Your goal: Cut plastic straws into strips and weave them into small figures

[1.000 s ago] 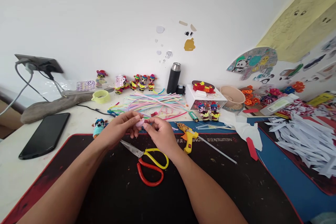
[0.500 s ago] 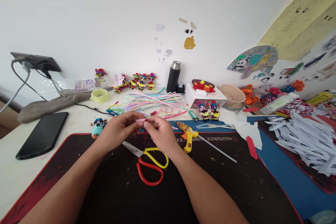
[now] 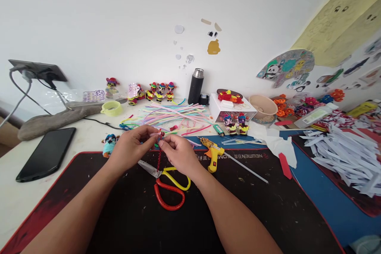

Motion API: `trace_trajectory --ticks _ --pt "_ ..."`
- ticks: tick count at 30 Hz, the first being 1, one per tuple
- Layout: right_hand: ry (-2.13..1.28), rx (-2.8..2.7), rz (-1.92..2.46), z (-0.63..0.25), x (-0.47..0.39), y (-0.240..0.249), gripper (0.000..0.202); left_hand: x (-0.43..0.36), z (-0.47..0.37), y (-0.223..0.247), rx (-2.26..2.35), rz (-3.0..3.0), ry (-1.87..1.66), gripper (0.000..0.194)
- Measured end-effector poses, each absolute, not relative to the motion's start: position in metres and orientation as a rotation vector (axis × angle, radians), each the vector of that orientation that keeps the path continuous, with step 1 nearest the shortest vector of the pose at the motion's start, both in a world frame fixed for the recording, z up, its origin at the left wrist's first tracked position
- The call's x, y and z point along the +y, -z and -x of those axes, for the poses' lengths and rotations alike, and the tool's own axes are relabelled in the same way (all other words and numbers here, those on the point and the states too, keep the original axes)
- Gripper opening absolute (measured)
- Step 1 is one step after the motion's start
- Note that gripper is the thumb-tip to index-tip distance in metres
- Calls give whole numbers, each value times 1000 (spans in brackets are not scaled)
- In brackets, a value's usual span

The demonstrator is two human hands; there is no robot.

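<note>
- Hands: I am watching from afar through the head camera as the left hand (image 3: 133, 145) and the right hand (image 3: 180, 152) are meeting above the far part of the dark mat (image 3: 149, 230)
- Left fingers: these are pinching the upper part of a red strand (image 3: 159, 158), the exact contact being partly hidden from me
- Right fingers: thumb and forefinger are gripping the same strand, just beside the left fingertips
- Red strand: it is hanging almost upright between the hands, its lower end passing in front of the scissors (image 3: 154, 172); whether it is touching them I cannot tell
- Scissors: they are lying on the mat below the hands, blades pointing to the far left, one handle showing red and the other yellow
- Glue gun (image 3: 214, 158): this yellow tool is resting to the right of the right hand, with a pale glue stick (image 3: 247, 168) extending from its rear
- Beyond the hands: a loose pile of pastel strips (image 3: 175, 115) is lying across the pale counter (image 3: 18, 206), and a black flask (image 3: 195, 87) is standing behind it
- Left side: a turquoise figure (image 3: 109, 147) is sitting near the left hand, while a black phone (image 3: 46, 154) is lying farther out
- Right side: white paper strips (image 3: 342, 162) are forming a heap, well apart from both hands
</note>
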State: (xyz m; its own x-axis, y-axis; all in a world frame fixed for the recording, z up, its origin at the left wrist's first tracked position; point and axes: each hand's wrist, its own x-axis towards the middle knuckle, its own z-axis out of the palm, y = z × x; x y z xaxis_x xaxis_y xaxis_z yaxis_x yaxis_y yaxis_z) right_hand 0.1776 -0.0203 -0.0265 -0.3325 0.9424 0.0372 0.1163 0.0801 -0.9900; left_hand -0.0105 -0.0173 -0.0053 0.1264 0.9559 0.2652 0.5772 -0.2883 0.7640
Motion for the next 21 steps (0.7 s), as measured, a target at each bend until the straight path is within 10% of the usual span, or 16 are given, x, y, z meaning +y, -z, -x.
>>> trace_trajectory --ticks 21 --pt "-1392 -1396 1048 -178 -18 22 23 -15 11 5 1600 -1894 -1009 32"
